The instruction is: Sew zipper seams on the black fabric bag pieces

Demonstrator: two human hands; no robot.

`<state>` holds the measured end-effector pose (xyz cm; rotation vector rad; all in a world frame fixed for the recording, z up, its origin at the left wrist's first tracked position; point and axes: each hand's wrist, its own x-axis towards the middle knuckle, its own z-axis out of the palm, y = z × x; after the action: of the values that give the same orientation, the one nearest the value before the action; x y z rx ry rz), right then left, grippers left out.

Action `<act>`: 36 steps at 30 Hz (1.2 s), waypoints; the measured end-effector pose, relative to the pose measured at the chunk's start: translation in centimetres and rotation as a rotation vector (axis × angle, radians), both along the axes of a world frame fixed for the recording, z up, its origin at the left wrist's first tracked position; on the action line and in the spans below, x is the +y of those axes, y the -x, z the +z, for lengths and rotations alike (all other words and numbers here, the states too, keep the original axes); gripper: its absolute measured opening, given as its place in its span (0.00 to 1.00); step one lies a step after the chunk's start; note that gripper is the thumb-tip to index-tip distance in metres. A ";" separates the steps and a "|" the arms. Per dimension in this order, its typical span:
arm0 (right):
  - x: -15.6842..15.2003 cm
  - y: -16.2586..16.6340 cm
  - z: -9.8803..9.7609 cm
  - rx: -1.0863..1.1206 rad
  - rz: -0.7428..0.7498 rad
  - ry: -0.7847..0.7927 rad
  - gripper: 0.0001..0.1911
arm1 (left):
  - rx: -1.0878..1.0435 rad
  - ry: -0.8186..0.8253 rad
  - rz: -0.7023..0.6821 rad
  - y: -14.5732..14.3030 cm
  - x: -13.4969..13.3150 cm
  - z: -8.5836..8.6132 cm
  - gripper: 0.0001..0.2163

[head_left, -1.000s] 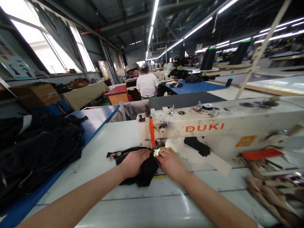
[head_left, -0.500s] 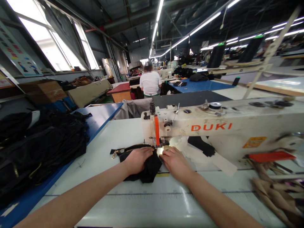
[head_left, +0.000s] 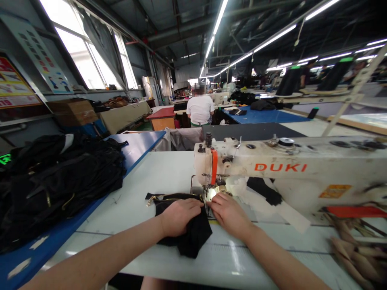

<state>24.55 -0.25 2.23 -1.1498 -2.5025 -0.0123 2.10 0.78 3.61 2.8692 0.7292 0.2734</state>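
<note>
Black fabric (head_left: pixel 193 233) lies on the pale bench (head_left: pixel 157 177), bunched just in front of the needle of a white sewing machine (head_left: pixel 272 169) that bears the red word DUKI. A brass-coloured zipper (head_left: pixel 157 198) runs along the far edge of the cloth, its end sticking out to the left. The left hand (head_left: pixel 178 215) rests palm down on the cloth, fingers loosely curled and pressing it flat against the bench rather than gripping it. The right hand (head_left: pixel 228 211) lies just right of the cloth's edge, fingers extended and close together, their tips touching the fabric right beside the presser foot (head_left: pixel 211 192), which is lit by the machine's lamp. The two hands are near each other, with a strip of cloth between them.

On the left, a heap of black garments (head_left: pixel 60 181) sits on a blue table (head_left: pixel 136 147). To the right of the needle, a scrap of black cloth (head_left: pixel 263 191) lies under the machine's arm. At the near right edge lie brown paper cones (head_left: pixel 353 249). Far off, a person in a white shirt (head_left: pixel 200 109) sits with their back turned at another workstation.
</note>
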 end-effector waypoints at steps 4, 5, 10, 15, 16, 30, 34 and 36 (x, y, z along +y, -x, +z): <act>-0.1 0.3 0.4 -0.074 -0.023 0.003 0.09 | 0.016 0.018 0.007 -0.5 0.3 0.6 0.29; -0.1 0.4 0.5 -0.089 -0.026 -0.003 0.09 | 0.027 0.014 0.014 -0.6 0.4 0.8 0.30; -0.1 0.5 0.5 -0.122 -0.032 -0.021 0.07 | 0.064 -0.015 0.055 -0.8 0.5 1.1 0.28; 0.0 0.5 0.4 -0.127 -0.041 -0.023 0.06 | 0.008 0.004 0.037 -0.5 0.9 0.3 0.26; 0.1 0.5 0.4 -0.123 -0.040 -0.023 0.06 | -0.001 0.006 0.026 -0.5 1.1 0.1 0.26; 0.7 0.4 0.6 -0.124 -0.126 0.000 0.09 | -0.022 -0.011 -0.029 -0.8 3.8 -0.6 0.24; 1.0 0.4 0.6 -0.129 -0.154 -0.008 0.09 | -0.026 0.005 -0.028 -0.8 4.6 -0.7 0.24; 1.1 0.4 0.5 -0.127 -0.163 -0.016 0.09 | -0.027 0.003 -0.028 -0.8 4.9 -0.8 0.24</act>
<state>24.11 0.81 2.75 -1.3824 -2.5040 -0.1537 2.93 5.67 2.78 2.8650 0.6838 0.3058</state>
